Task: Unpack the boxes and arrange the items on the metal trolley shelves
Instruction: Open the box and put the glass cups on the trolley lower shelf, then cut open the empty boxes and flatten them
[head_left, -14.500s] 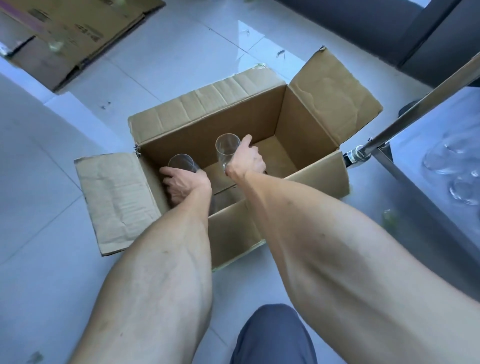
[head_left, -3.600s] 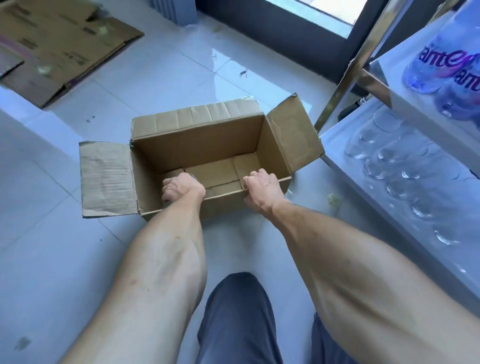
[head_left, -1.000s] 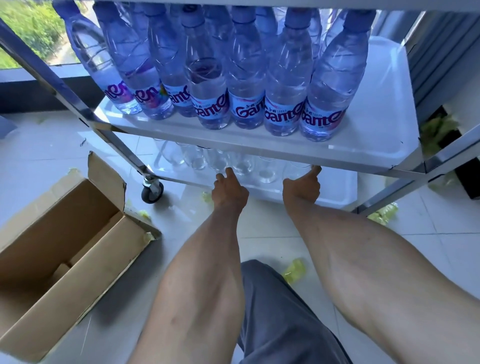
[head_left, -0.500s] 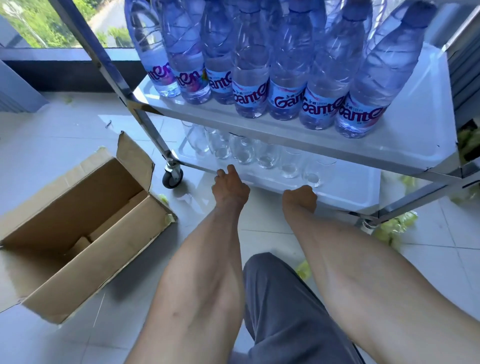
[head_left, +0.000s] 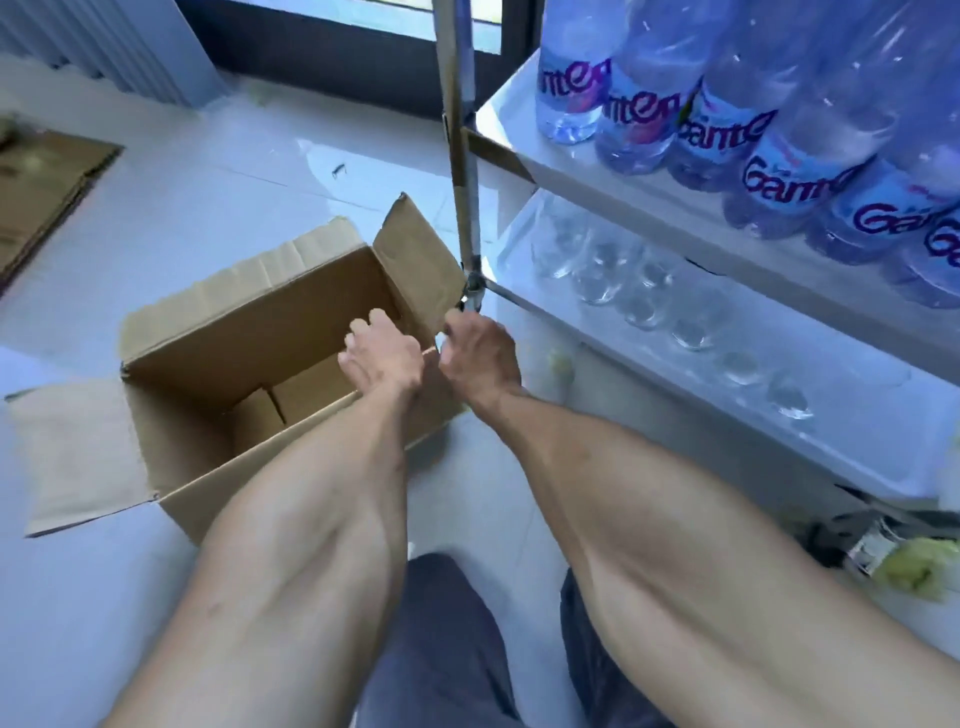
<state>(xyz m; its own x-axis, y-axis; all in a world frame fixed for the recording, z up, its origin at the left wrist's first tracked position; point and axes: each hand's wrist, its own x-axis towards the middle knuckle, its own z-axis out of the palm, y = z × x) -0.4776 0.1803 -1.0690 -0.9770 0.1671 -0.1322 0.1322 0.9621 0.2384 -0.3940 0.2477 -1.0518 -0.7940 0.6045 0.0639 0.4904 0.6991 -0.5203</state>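
An open cardboard box (head_left: 208, 332) stands on the floor left of the metal trolley (head_left: 460, 156); inside it I see only its bottom flaps. My left hand (head_left: 382, 353) hovers over the box's right end with fingers relaxed and nothing in it. My right hand (head_left: 480, 353) is at the box's right flap, close to the trolley's corner post; its fingers curl away from me and are hidden. A row of clear glasses (head_left: 639, 296) stands on the trolley's lower shelf (head_left: 649, 374). Water bottles (head_left: 769, 145) fill the shelf above.
Flattened cardboard (head_left: 41, 192) lies on the tiled floor at far left. A trolley caster (head_left: 852, 540) and green scraps (head_left: 914, 571) are at the right. My knees (head_left: 441, 649) are at the bottom. A dark window frame (head_left: 322, 52) runs along the back.
Both hands have left the trolley's lower shelf and swung left to the box. My view has turned left, so the box is now central and the trolley at the right.
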